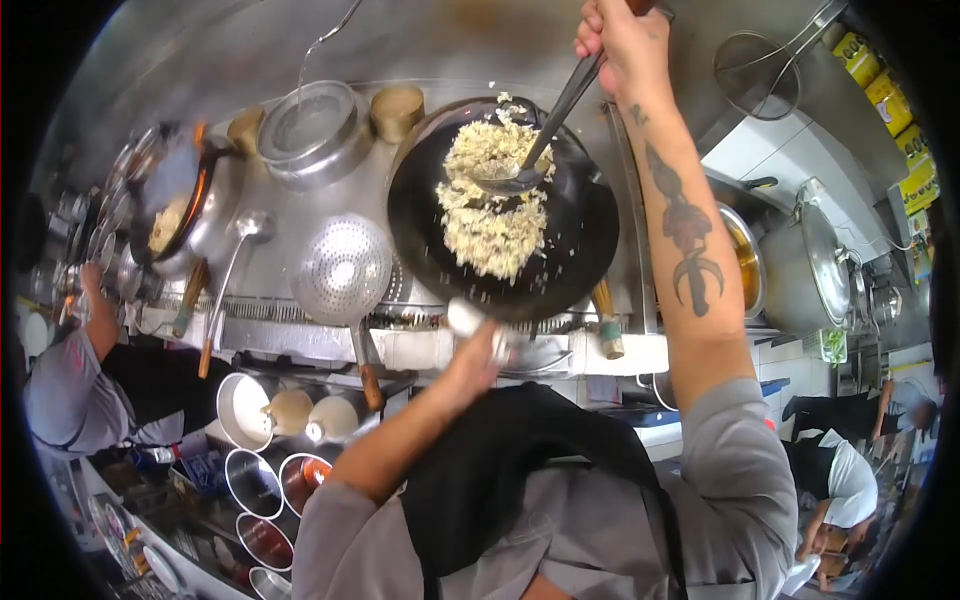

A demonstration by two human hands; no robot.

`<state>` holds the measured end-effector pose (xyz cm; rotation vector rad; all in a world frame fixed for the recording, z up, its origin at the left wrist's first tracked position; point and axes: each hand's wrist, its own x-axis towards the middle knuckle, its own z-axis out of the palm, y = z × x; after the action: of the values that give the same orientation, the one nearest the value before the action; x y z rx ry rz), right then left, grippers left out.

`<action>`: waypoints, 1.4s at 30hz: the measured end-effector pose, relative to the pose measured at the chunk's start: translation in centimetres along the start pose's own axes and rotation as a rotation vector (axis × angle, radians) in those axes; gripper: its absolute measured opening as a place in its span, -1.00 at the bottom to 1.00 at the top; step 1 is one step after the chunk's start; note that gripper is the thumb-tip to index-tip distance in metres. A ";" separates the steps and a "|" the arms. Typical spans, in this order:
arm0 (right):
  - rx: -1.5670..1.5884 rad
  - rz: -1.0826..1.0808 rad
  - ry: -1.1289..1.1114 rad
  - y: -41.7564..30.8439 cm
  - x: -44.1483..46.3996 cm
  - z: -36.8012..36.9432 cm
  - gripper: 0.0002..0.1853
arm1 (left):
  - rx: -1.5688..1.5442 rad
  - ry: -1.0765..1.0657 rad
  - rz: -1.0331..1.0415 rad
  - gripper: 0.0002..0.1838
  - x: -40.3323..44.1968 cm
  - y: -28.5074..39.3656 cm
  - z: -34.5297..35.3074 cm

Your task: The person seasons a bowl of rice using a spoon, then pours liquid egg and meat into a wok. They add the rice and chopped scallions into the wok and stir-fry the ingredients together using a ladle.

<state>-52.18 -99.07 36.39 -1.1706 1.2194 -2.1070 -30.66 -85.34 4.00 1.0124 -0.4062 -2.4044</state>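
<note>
Fried rice (495,238) is spread in the black wok (415,215), with some grains in mid-air around it. My right hand (628,50) is closed on the long handle of a ladle (515,182), whose bowl dips into the upper part of the rice. At the wok's near rim, my left hand (475,362) grips a white cloth (468,318) pressed against the edge. Motion blurs this hand a little, and its fingers are partly hidden.
A perforated skimmer (342,268) and a second ladle (254,222) lie left of the wok. Behind them stands a metal pot (312,130) under a running tap. Seasoning containers (243,410) line the lower left. Co-workers (75,385) stand at both sides.
</note>
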 end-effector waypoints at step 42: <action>-0.052 0.041 -0.082 16.3 2.5 0.3 -0.67 | -0.012 0.073 -0.019 -0.91 13.4 6.2 1.8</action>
<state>-53.91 -109.41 23.66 -1.2318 1.2566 -1.9888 -37.99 -97.72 0.27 1.1002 -0.3579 -2.3751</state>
